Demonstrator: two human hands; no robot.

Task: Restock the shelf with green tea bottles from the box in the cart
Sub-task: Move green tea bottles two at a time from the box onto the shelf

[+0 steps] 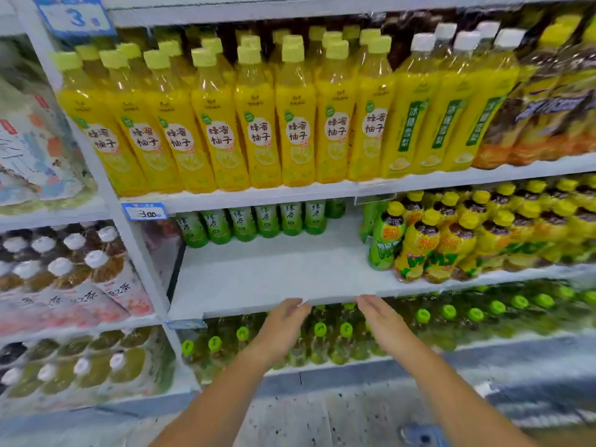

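Green tea bottles (254,222): seven visible.

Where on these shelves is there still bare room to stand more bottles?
The middle shelf is bare in front of the back row of green tea bottles, from the left upright to the yellow-capped bottles on the right. Both hands hover empty at its front edge. The shelf above, with yellow bottles, is packed.

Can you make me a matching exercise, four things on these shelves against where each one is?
Things:
1. green tea bottles
2. yellow honey pomelo bottles
3. left hand
4. blue price tag

Places:
A. top shelf, front row
B. at the middle shelf's front edge, empty
C. back of the middle shelf
D. shelf edge, left of the green tea

Pairs: 1-C, 2-A, 3-B, 4-D
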